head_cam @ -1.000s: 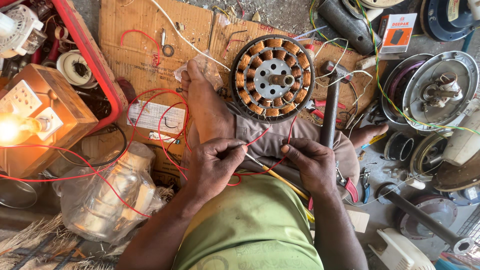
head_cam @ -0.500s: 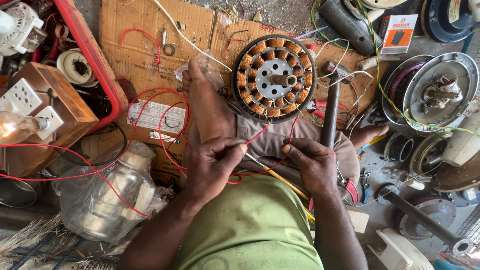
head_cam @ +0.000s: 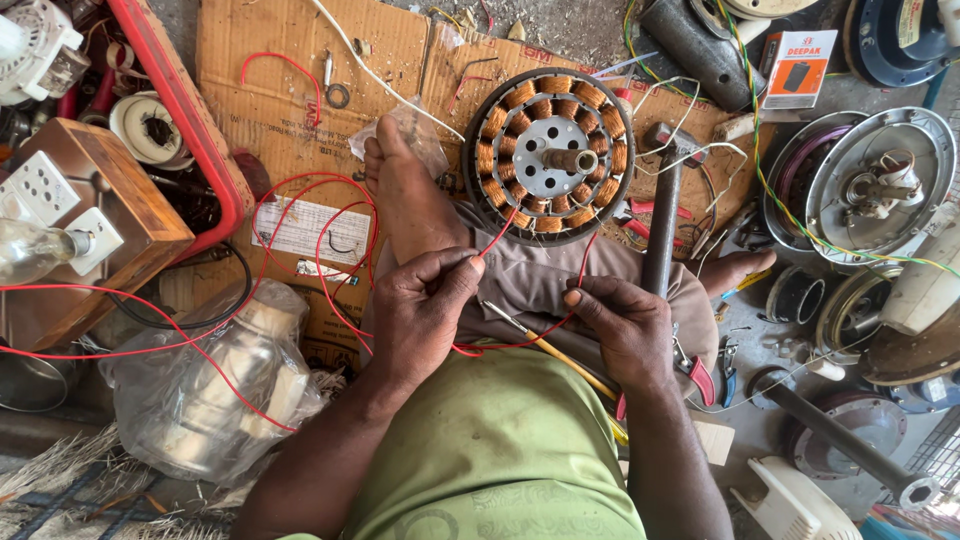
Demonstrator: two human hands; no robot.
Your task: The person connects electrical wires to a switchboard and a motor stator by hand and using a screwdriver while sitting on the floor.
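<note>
**Head view: both hands on red wire below a fan stator**

Landmark: the round stator (head_cam: 548, 157) with copper windings and a grey centre plate, lying on cardboard (head_cam: 270, 90) at the top middle.

- Far left of the stator: wooden box (head_cam: 95, 215) carrying white sockets, with a clear glass bulb (head_cam: 30, 252) sticking out of its front. A red tray edge (head_cam: 185, 110) runs between box and cardboard.
- Lower left of the stator: clear plastic bag (head_cam: 205, 385) wrapped round a pale bottle-like shape; red wire crosses over it.
- Just left of the stator: a bare foot (head_cam: 405, 200) rests on the cardboard, toes near the stator's rim.
- Below the stator, left side: left hand (head_cam: 420, 310), fingers pinched together on the red wire (head_cam: 500, 232), which runs up to the windings.
- Below the stator, right side: right hand (head_cam: 625, 325), fingers closed on another stretch of the same red wire, which loops up to the stator's lower edge. The wire sags between the two hands over the lap.
- A thin yellow-handled tool (head_cam: 545, 345) lies slantwise between the hands.
- Just right of the stator: hammer (head_cam: 662, 215), head up, handle pointing down towards the right hand.
- Far right of the stator: round metal fan housing (head_cam: 880, 185) with wiring inside.
</note>
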